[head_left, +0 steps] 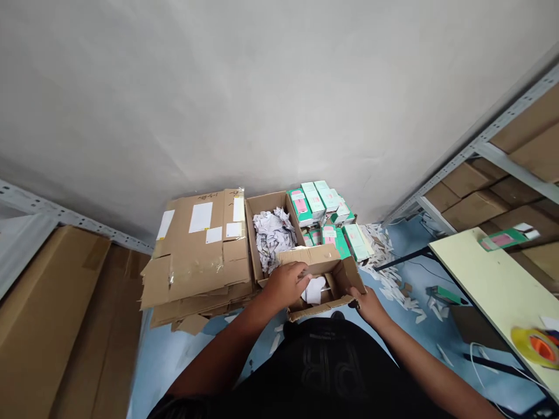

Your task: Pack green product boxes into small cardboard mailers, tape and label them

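Observation:
A small open cardboard box point(336, 273) rests at my lap, with a white paper piece point(313, 291) inside it. My left hand point(286, 282) reaches over the box's left rim, fingers curled down into it beside the white paper. My right hand point(365, 302) grips the box's near right corner, fingers closed on the cardboard. Behind it stands a larger open carton point(262, 206) filled with crumpled white papers point(273, 233).
Flattened cardboard sheets point(196, 256) are stacked to the left. Green and white product boxes point(327, 218) pile against the wall. Paper strips litter the blue floor point(393, 273). A pale table point(489, 279) with a tape roll point(535, 344) is at right, before metal shelving point(480, 145) of cartons.

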Motion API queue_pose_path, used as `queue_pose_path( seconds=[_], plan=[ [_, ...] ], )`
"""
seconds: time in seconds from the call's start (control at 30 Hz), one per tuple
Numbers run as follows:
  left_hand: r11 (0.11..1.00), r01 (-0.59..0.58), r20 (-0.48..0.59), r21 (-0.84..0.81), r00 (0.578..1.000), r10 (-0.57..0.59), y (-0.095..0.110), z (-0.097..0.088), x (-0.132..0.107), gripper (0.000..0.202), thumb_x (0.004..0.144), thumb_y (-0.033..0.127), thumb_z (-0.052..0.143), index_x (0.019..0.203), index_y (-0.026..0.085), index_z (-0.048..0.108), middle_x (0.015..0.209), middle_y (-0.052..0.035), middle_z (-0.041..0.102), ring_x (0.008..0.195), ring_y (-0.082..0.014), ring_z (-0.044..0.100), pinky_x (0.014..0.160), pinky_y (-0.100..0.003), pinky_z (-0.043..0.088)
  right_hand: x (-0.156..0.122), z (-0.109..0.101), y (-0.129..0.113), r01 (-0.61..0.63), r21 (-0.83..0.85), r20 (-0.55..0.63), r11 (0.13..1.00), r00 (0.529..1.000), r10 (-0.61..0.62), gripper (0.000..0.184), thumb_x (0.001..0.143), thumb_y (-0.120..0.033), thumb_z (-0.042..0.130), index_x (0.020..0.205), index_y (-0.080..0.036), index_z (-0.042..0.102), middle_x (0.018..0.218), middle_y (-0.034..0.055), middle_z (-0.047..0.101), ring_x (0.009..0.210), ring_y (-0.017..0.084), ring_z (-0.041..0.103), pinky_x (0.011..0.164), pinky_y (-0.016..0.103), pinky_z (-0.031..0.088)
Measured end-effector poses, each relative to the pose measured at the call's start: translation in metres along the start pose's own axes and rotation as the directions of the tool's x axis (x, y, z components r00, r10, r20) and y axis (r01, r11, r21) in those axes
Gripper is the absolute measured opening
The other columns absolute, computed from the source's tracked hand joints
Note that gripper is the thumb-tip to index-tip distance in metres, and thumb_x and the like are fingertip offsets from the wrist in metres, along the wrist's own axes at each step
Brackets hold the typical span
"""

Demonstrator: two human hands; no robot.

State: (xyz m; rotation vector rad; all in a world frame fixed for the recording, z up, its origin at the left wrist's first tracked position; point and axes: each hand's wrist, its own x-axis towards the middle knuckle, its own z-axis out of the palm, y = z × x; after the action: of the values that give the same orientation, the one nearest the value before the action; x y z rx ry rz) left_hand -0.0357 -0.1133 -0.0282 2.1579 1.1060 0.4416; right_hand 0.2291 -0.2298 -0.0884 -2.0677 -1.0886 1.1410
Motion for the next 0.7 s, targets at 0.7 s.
queue_pose_path(
  seconds=[0.7],
  plan=[
    [0.966, -0.241, 0.117, -0.096, 0.961, 0.252, 0.259, 0.194, 0.133, 0.024, 0.097, 0.04, 0.052, 0.103, 0.027, 0.071, 0.1, -0.0026, 0.076, 0.092, -0.0199, 0.069, 0.084, -0.031, 0.055, -0.031, -0.315, 0.234, -0.094, 0.262, -0.406, 0.96, 0.892, 0.198, 0.033, 0.081, -0.049, 0.05, 0.067, -0.021, 0.062, 0.066, 0.0059, 0.067, 0.065, 0.021, 0.062, 0.059, 0.03, 0.047]
  ],
)
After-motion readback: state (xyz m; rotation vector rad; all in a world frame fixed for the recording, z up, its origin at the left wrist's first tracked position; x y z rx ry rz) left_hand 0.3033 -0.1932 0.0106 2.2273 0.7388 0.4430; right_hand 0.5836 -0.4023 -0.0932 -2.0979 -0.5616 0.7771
